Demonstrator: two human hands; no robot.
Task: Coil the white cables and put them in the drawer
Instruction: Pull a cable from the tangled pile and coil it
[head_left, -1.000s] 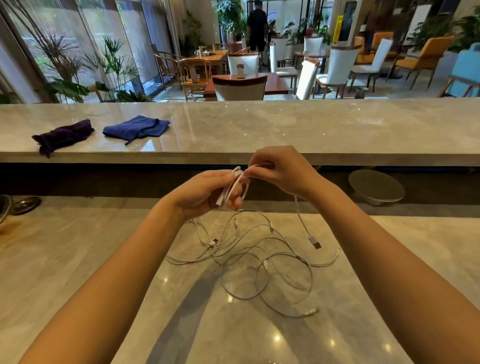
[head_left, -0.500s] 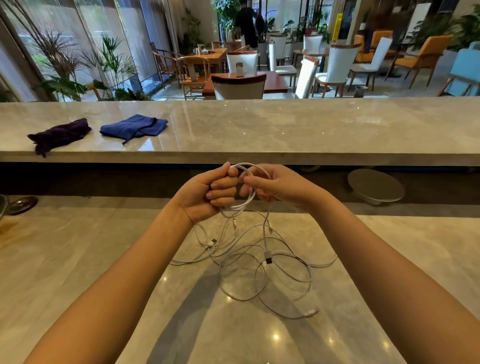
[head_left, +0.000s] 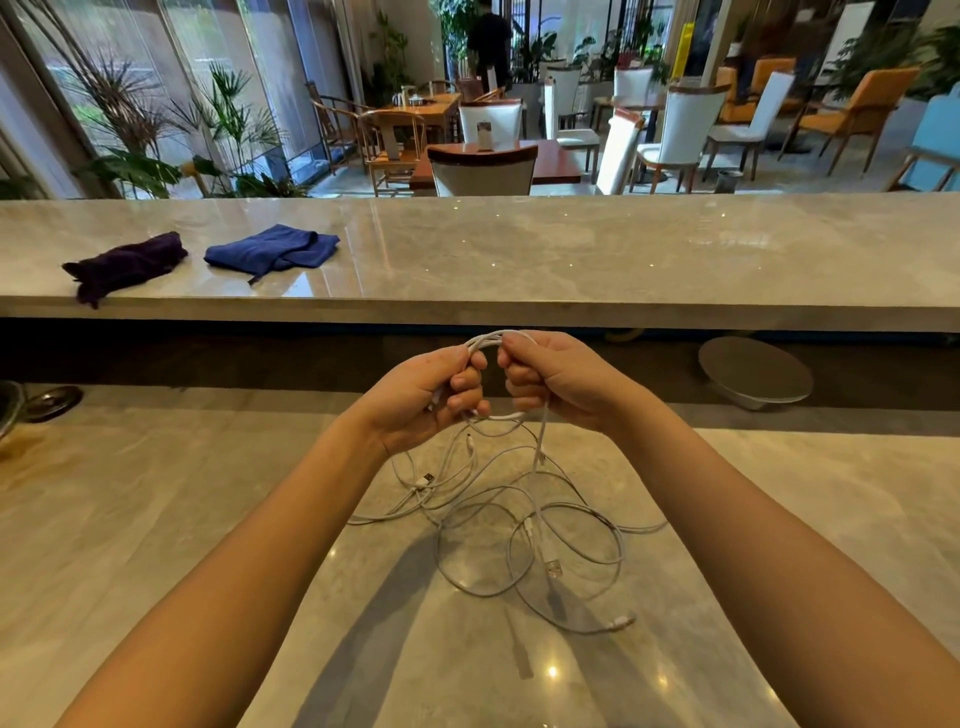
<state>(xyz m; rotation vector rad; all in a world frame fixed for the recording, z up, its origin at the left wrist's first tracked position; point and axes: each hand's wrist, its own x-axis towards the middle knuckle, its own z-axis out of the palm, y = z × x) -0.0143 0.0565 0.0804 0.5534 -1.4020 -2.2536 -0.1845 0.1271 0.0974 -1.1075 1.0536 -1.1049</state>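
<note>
Closed since the earlier frame, the right hand (head_left: 563, 384) wraps its fingers round the white loop (head_left: 488, 339) beside the left hand (head_left: 423, 397), equally clenched on it, keeping the coil's shape above the counter (head_left: 156, 519) where the remaining white cables (head_left: 524, 491) sprawl.

A pale marble tabletop (head_left: 156, 519) fills the foreground, and a raised marble ledge (head_left: 597, 249) runs across behind it. On the left part of the ledge lie a crumpled dark purple cloth (head_left: 124, 265) and, near it, a folded blue cloth (head_left: 270, 249). Below the ledge on the right sits a round grey dish-like object (head_left: 753, 371). A metal disc (head_left: 52, 402) shows at the left edge. Beyond stand white-backed chairs (head_left: 680, 124), orange chairs (head_left: 857, 104), a wooden table (head_left: 426, 109) and leafy plants (head_left: 228, 119). A person in dark clothes (head_left: 491, 41) stands far back.
</note>
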